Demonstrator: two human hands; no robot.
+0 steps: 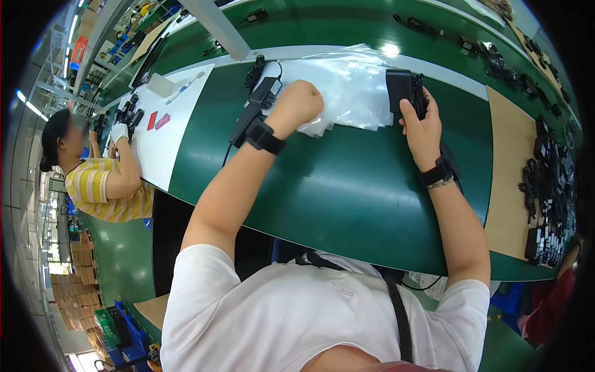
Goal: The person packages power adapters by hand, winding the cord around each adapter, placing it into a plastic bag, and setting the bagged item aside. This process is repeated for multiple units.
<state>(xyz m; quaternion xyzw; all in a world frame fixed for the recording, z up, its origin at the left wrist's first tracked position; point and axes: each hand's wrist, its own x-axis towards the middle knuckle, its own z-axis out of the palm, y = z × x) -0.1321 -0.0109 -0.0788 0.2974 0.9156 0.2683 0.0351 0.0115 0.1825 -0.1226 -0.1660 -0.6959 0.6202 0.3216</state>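
Observation:
My right hand [423,127] grips a black power adapter [400,87] with its dark cord bundled beside it, the thumb on the near face of the block. My left hand [300,105] is closed at the left edge of a stack of clear plastic bags [356,90]. Its fingertips are hidden, so what they hold, if anything, does not show. Just left of that hand lies another black power adapter [266,90] with a pale label. Its coiled cord [255,71] sits behind it. Both wrists carry black straps with a dark module.
Many black adapters and cords [548,192] lie along the brown board [511,167] at right. A white sheet [162,133] covers the left of the green table [322,198]. A co-worker [102,180] works at far left. A metal post [217,28] rises behind the bags.

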